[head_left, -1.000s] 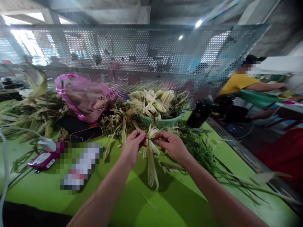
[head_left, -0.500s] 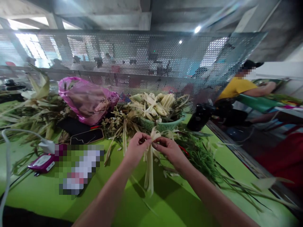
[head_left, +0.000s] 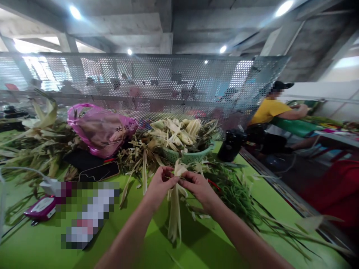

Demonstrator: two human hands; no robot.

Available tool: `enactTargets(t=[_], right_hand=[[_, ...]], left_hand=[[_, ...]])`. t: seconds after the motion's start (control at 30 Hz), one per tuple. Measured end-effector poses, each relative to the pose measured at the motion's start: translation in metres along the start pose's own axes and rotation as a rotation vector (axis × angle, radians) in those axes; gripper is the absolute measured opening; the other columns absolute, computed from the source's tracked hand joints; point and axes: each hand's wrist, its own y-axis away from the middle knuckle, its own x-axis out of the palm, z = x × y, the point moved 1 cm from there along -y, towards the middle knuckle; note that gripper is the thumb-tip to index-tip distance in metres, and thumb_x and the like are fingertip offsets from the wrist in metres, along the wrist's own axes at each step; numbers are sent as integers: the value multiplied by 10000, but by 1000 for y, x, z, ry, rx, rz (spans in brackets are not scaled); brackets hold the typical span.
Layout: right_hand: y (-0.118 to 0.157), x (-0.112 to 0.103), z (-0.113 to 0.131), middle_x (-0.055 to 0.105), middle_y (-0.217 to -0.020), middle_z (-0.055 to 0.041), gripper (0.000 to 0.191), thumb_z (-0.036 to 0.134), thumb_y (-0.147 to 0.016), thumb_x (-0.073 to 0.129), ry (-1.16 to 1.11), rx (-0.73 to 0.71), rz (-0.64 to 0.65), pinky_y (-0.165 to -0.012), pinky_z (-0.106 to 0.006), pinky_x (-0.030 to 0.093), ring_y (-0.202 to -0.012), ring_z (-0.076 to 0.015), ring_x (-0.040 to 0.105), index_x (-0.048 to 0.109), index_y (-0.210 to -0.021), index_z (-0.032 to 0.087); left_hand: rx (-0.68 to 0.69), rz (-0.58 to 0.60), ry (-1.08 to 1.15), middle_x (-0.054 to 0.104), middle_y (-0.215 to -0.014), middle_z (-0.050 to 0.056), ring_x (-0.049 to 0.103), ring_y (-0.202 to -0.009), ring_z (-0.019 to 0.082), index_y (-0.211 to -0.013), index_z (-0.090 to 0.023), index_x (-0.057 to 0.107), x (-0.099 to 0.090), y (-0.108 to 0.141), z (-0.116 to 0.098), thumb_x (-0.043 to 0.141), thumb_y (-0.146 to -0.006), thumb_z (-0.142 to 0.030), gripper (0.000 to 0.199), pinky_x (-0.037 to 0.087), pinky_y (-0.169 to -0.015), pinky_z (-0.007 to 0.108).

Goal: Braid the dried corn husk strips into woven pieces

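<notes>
My left hand and my right hand meet near the middle of the view, thumbs and fingertips pinched together. Between them they hold a pale corn husk piece, its fanned top standing above the fingers and its long strips hanging down over the green table. Just behind the hands is a green plastic basket heaped with pale dried husks. The exact spot gripped is partly covered by the fingertips.
Left: pink plastic bag, dark phone, purple power strip, husk pile. Right: green strands, black camera-like object. A perforated metal screen stands behind; a person in yellow sits far right.
The view has tilted up and shifted slightly, so the table things appear lower. Both hands stay pinched on the husk piece, whose fanned top now shows more above the fingers.
</notes>
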Motion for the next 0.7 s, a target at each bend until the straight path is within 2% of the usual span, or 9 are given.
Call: enactTargets(t=[0.07,0.17,0.23,0.33,0.47,0.6,0.7], right_hand=[[0,-1,1,620,-758,-10,284,405,-677,731,-38,-7,18,-762,-309,449,-771,-179,567,639,-787,160],[1,-3,7,629,-784,-13,249,376,-690,719,-44,-32,46,-809,-318,446,-801,-186,577,651,-809,168],[2,-5,11,631,-812,-18,245,371,-716,692,-24,-49,80,-769,-296,449,-792,-177,570,662,-857,173],[2,-6,15,603,-764,-9,257,398,-752,656,64,-57,113,-634,-250,414,-681,-138,520,666,-867,168],[0,-9,11,578,-698,-5,254,405,-736,666,191,-85,39,-588,-243,382,-639,-127,484,661,-775,154],[1,-9,8,600,-706,-9,157,321,-720,642,197,-81,-37,-604,-252,401,-647,-135,506,656,-748,167],[3,-8,11,588,-686,-6,129,297,-715,629,170,-64,-41,-581,-248,393,-619,-126,492,644,-732,170]], left_hand=[[-63,49,14,560,-833,13,503,-722,104,-926,-149,554,1,1,0,690,-719,-367,330,395,-667,226],[-77,67,-9,566,-789,7,489,-699,100,-873,-139,581,3,3,-3,687,-718,-386,310,382,-656,222],[-60,43,-20,577,-777,5,494,-700,104,-864,-141,595,3,2,-4,696,-707,-377,302,386,-666,226],[-51,0,-24,580,-756,3,497,-693,107,-839,-142,601,3,1,-4,709,-689,-358,284,394,-663,229],[-69,-8,-7,558,-713,-13,481,-659,91,-790,-140,592,1,0,-1,721,-677,-340,263,384,-629,211],[-138,6,69,550,-704,-20,490,-625,74,-786,-147,584,-2,1,3,719,-685,-323,244,387,-614,200],[-210,26,161,557,-709,-17,519,-610,75,-805,-149,580,-2,3,3,726,-674,-302,248,411,-616,203]])
